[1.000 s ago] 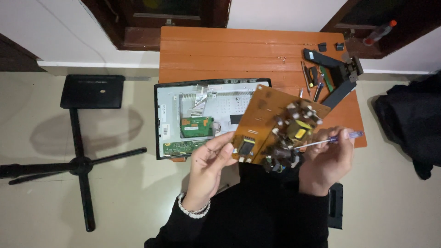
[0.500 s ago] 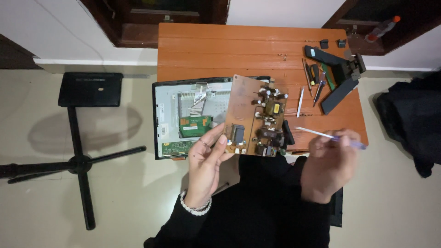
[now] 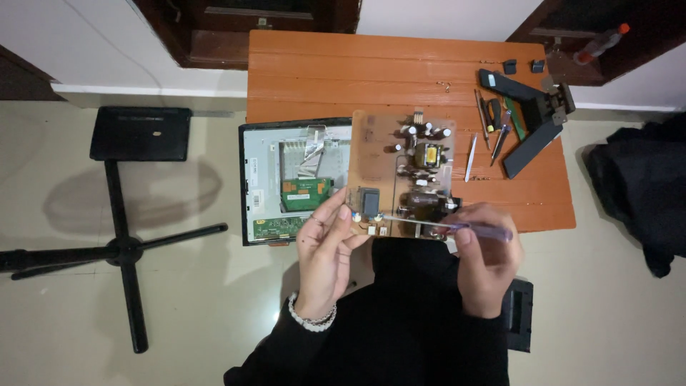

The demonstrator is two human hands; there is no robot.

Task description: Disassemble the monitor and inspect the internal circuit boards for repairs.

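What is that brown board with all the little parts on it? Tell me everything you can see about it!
The brown circuit board is a flat, tan rectangle lying face up, partly over the opened monitor back and the wooden table. On it sit small round silver-topped cylinders, a yellow-wrapped block, a dark boxy part and a large dark cylinder near the front edge. The left hand pinches its near corner, and the right hand lays a clear-handled screwdriver across its front edge.

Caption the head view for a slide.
Left hand steadies a brown circuit board while the right hand holds a clear-handled screwdriver across its near edge.
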